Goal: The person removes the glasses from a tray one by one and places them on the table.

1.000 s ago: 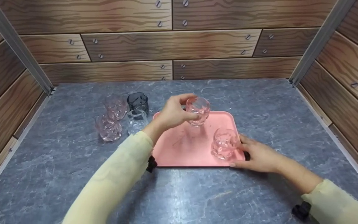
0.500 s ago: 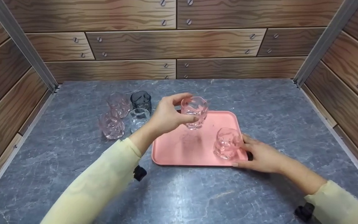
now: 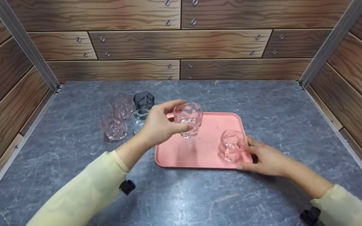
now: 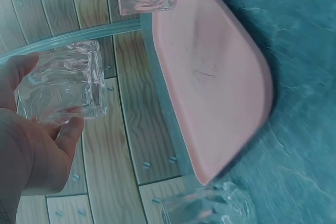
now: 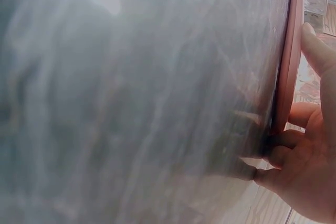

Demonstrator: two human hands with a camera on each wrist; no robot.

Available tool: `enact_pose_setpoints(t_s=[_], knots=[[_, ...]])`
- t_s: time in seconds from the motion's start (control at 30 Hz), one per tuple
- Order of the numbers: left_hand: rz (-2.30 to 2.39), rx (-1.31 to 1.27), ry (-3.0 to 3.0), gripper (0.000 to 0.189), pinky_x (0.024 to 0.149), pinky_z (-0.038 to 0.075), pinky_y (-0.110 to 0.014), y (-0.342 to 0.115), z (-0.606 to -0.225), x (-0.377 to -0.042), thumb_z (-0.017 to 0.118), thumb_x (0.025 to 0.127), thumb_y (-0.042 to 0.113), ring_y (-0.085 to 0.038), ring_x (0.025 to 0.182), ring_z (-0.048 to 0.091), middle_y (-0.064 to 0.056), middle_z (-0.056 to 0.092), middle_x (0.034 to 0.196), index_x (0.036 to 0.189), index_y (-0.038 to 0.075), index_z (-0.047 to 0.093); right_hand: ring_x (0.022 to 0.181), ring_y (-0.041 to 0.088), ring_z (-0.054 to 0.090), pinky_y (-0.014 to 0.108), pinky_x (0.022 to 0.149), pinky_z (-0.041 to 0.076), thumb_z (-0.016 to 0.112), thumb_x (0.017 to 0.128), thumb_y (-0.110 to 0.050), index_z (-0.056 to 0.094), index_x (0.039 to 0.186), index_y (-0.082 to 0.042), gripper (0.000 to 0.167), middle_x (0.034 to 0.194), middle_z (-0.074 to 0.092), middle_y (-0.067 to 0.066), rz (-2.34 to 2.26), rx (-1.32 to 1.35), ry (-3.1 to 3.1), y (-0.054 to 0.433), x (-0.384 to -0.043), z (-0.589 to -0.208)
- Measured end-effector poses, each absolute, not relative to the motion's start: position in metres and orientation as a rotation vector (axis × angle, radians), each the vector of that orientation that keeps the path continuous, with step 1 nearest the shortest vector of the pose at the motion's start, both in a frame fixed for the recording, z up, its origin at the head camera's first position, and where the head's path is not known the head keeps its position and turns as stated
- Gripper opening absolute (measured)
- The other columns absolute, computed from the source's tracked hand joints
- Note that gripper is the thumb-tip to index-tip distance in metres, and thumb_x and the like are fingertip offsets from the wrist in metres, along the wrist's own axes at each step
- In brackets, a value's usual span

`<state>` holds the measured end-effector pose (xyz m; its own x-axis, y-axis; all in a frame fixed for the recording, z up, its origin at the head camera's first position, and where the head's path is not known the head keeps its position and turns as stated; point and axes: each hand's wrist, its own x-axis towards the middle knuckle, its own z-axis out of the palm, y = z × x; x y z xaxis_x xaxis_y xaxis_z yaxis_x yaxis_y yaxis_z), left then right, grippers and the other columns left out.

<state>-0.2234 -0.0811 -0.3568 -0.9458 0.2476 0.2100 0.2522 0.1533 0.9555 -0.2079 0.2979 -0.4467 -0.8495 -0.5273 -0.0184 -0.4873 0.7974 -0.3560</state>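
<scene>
The left hand (image 3: 160,124) grips a clear glass (image 3: 188,119), thumb and fingers curled round its wall, and holds it in the air above the tray's (image 3: 200,153) left half, clear of the surface; the left wrist view confirms the hold, with the glass (image 4: 65,85) upright in the fingers and the tray (image 4: 210,77) below it. Against the earlier frames, the glass has moved from over the tray's far middle toward its left edge and a little lower, so it is judged to be leaving the tray for the group of four glasses (image 3: 127,113) standing on the table just left of the tray, though a set-down on the tray's left part cannot be excluded. The right hand (image 3: 267,158) rests against the tray's near right corner, fingers bent about the rim (image 5: 286,77); the right wrist view is blurred, so a firm grip there is probable rather than certain. This hand has not shifted. A second glass (image 3: 231,146) stands on the tray's right part, just beside the right hand, untouched.
</scene>
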Motion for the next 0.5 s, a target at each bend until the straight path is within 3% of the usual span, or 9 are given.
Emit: enact_pose_setpoints(t_s=[0.5], knots=[[-1.947,-0.474,-2.355,0.076,0.101,0.059,-0.04,-0.126,-0.354,-0.197,0.092,0.075,-0.002,-0.034,0.121,0.066,-0.014,0.067,0.134,0.144,0.001,0.063,0.146,0.056,0.038,0.07,0.116,0.036,0.074,0.089,-0.068,0.06,0.145,0.006,0.094,0.161,0.038,0.034,-0.537,-0.766,2.866,0.297,-0.207,-0.446]])
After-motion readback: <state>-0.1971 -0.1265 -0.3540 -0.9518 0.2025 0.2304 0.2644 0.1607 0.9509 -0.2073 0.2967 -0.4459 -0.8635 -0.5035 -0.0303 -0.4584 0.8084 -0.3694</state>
